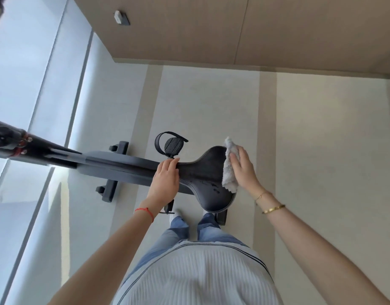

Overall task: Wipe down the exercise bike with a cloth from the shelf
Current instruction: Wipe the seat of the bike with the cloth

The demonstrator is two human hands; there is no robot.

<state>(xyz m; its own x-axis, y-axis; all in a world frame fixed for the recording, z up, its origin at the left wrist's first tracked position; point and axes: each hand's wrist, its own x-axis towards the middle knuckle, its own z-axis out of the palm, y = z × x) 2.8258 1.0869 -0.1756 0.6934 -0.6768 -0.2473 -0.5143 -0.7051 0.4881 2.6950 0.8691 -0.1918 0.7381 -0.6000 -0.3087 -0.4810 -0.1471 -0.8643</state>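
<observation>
The grey exercise bike [114,165] stretches from the left edge to the middle of the head view, seen from above. Its black saddle [206,176] is right in front of me, with damp spots on its near half. My left hand [164,179] grips the saddle's narrow nose. My right hand [242,169] presses a fluffy white-grey cloth [229,167] flat against the saddle's wide right end. A black pedal with a strap [171,144] sticks out beyond the saddle. The handlebar post [9,140] with red details is at the far left.
Floor-to-ceiling windows [35,89] run along the left side. A wood-panelled wall [233,29] closes off the back. Pale striped flooring [321,139] lies around the bike. My legs and feet [189,221] stand just behind the saddle, near the bike's rear foot.
</observation>
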